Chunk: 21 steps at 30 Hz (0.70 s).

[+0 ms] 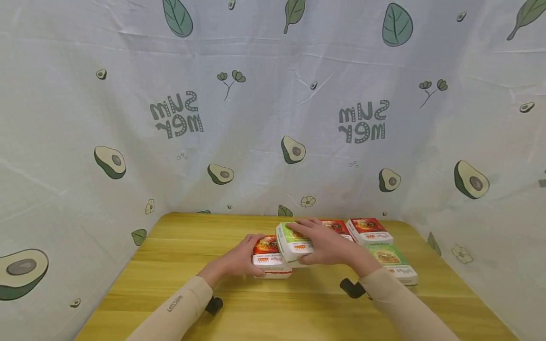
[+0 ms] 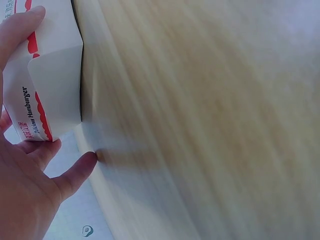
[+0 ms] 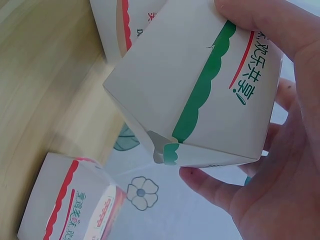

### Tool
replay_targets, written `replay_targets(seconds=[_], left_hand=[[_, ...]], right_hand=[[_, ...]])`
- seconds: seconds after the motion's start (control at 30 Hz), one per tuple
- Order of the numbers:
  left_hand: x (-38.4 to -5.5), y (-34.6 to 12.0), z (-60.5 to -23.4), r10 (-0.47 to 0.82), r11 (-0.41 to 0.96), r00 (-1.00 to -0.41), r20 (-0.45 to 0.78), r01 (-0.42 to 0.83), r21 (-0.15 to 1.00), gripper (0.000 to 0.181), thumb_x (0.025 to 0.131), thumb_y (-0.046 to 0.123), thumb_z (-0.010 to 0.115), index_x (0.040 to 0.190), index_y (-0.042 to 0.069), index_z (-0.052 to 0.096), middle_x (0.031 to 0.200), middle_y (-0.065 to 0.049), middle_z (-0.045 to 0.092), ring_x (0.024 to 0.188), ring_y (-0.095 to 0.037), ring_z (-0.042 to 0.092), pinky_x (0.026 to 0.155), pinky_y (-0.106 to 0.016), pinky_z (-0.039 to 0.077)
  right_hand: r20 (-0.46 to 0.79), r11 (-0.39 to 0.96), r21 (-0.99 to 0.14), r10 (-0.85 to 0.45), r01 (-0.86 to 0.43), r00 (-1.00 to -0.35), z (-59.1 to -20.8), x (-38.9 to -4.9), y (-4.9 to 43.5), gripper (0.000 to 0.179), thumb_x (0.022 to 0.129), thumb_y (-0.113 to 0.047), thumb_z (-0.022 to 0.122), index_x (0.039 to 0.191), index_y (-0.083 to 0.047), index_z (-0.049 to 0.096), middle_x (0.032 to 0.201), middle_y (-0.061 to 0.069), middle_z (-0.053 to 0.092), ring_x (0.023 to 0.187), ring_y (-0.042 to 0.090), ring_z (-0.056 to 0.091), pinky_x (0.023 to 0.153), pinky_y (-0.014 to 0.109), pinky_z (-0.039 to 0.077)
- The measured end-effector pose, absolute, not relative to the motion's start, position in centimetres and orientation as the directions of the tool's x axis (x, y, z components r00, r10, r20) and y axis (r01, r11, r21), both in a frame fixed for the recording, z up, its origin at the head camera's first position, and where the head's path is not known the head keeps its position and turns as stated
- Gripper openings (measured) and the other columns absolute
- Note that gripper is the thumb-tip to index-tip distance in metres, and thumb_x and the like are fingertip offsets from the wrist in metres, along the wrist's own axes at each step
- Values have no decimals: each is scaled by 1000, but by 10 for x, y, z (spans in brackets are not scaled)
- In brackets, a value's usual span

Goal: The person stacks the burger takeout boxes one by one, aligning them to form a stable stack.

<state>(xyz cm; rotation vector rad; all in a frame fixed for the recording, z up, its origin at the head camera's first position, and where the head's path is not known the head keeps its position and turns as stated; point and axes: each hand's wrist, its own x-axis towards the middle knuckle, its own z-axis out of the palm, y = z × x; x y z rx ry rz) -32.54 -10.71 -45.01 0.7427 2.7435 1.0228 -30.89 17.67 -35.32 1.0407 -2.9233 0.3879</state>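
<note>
Red-trimmed box: "Delicious Hamburger". Green-trimmed box: "欢乐共享!". Curtain: "SUMmer", mirrored, twice. Left sleeve: "LetsSlim".

Ok so the table is backed by a curtain. Left box is held mid-table by the left hand, middle box just right of it by the right hand. A third box is partly hidden behind that hand. Further right, the back box is set behind the front box.
</note>
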Motion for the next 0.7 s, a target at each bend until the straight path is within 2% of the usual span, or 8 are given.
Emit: replay_targets(seconds=[0.27,0.53,0.7], left_hand=[[-328,-107,-454,491,651,-869,56,409,640,104,75,43,87,156,20,25,153,-6,33,126,-21,47,107,-46,42],[-327,-106,-453,491,643,-869,66,413,645,105,73,41,89,155,19,26,150,-6,34,123,-20,47,106,-45,43],[-326,-106,-452,477,638,-877,57,390,664,108,73,38,90,156,17,24,153,-6,33,124,-19,47,108,-46,42]], right_hand=[[115,728,-207,-646,-654,-755,-357,-313,170,86,78,-38,83,154,-30,42,157,4,40,138,28,39,99,49,47],[100,739,-219,-633,-638,-768,-356,-317,160,85,78,-39,83,153,-31,42,157,2,40,138,28,40,99,50,48],[106,747,-253,-611,-615,-785,-356,-320,153,83,75,-38,86,148,-33,45,148,-4,48,133,23,42,97,45,49]])
